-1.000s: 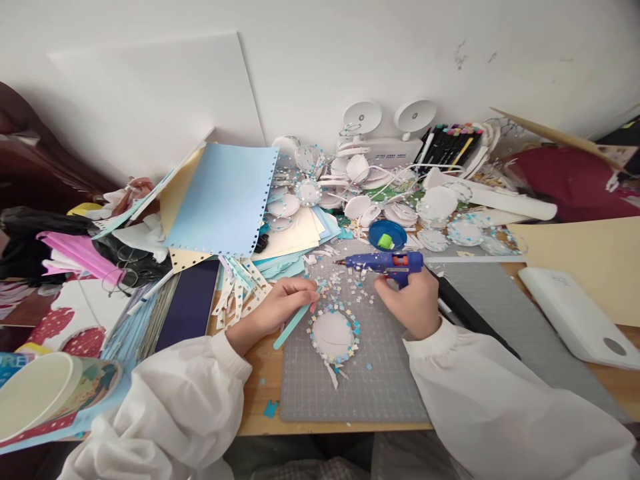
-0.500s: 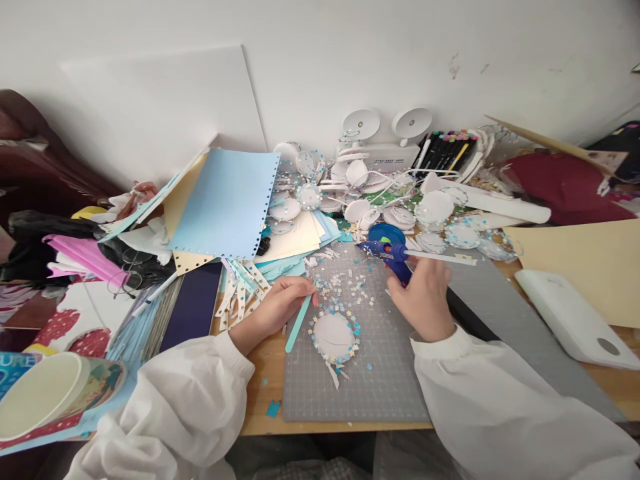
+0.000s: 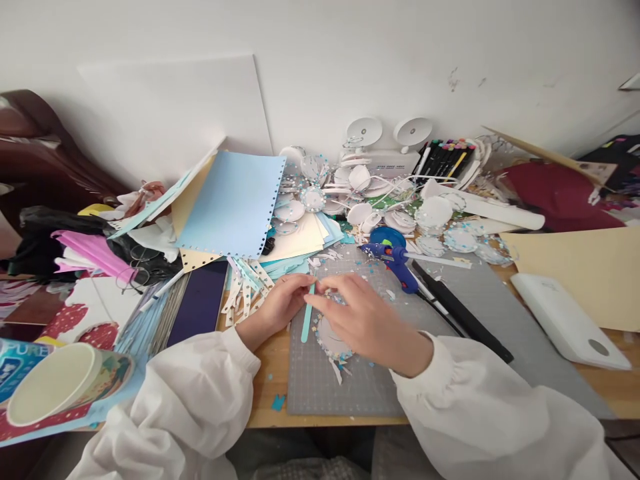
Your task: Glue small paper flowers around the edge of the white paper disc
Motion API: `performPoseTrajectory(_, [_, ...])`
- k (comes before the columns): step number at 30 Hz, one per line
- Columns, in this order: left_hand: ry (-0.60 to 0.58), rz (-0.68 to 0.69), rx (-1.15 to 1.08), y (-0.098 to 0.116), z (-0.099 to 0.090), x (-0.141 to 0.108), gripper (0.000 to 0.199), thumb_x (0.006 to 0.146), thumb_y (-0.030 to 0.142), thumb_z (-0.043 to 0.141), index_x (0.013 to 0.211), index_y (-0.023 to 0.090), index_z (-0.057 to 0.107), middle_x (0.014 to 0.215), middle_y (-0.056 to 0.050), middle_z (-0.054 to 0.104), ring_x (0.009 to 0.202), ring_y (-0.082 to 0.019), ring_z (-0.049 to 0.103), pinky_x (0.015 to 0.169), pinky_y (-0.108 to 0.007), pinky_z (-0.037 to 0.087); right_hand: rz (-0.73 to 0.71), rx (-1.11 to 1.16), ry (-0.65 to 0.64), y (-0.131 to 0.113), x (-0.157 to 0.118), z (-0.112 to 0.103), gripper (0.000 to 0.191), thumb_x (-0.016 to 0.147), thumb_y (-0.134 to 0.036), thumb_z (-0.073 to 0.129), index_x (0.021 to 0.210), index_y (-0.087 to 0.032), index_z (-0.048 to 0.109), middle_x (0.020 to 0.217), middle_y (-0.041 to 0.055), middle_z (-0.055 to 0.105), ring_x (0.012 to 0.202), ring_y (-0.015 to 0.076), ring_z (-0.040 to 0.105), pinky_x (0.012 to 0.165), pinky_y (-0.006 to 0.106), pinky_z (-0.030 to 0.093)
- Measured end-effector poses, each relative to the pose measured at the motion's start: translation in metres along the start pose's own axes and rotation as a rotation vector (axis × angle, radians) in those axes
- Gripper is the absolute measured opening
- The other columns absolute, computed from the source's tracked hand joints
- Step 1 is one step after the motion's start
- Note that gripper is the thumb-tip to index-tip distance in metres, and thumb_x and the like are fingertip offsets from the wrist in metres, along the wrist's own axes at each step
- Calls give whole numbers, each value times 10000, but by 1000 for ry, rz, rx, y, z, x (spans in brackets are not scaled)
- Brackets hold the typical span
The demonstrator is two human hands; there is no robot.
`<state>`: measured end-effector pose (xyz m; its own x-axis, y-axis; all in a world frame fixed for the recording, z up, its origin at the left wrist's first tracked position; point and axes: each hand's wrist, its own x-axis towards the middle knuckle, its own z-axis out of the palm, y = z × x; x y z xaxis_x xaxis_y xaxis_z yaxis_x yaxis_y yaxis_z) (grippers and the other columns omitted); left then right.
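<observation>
My left hand (image 3: pixel 285 303) is closed in a pinch around a flat teal craft stick (image 3: pixel 307 323), which slants down toward me. My right hand (image 3: pixel 357 313) meets it at the stick's upper end, thumb and fingers drawn together; whatever they grip there is hidden. Beneath my right hand lies a white disc (image 3: pixel 330 333) edged with small blue and cream stars, partly covered. A blue glue gun (image 3: pixel 397 257) with a white glue stick in its back rests on the grey cutting mat (image 3: pixel 345 400), out of both hands.
Star-edged discs (image 3: pixel 435 213) and white pieces are heaped along the wall. Blue punched paper (image 3: pixel 227 203) leans at left above paper strips (image 3: pixel 247 293). A paper cup (image 3: pixel 55 387) stands front left, a white device (image 3: pixel 570 320) lies right, and black markers (image 3: pixel 445 160) stand behind.
My right hand has let go of the glue gun and come left to my left hand, now covering part of the disc. My left hand still holds the craft stick.
</observation>
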<state>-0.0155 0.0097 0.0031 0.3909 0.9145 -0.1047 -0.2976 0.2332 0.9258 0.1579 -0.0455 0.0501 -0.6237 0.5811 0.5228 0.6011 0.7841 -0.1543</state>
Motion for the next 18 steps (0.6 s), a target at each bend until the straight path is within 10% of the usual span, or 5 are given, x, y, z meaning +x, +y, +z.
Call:
performPoseTrajectory(9, [-51, 23, 16, -3, 3, -3, 337, 804, 336, 623, 537, 145, 547, 563, 12, 474, 585, -111, 431, 641, -261, 396, -130, -30, 170, 19, 5, 13, 228, 907, -56, 451, 985, -196, 613, 929, 87, 674, 879, 203, 609, 778, 366, 523])
performPoseTrajectory(13, [-232, 108, 316, 3, 3, -11, 262, 850, 388, 608, 918, 151, 698, 881, -49, 604, 823, -164, 541, 781, -282, 425, 269, 313, 500, 28, -12, 11, 132, 870, -121, 583, 943, -231, 589, 877, 48, 660, 792, 181, 653, 704, 344, 539])
performPoseTrajectory(18, [-530, 153, 657, 6, 3, -19, 805, 605, 391, 837, 1308, 212, 487, 1245, -106, 534, 1117, -271, 517, 970, -378, 411, 656, 929, 529, 27, -29, 19, 137, 876, -323, 613, 845, -220, 529, 678, -25, 553, 542, 126, 577, 532, 293, 490])
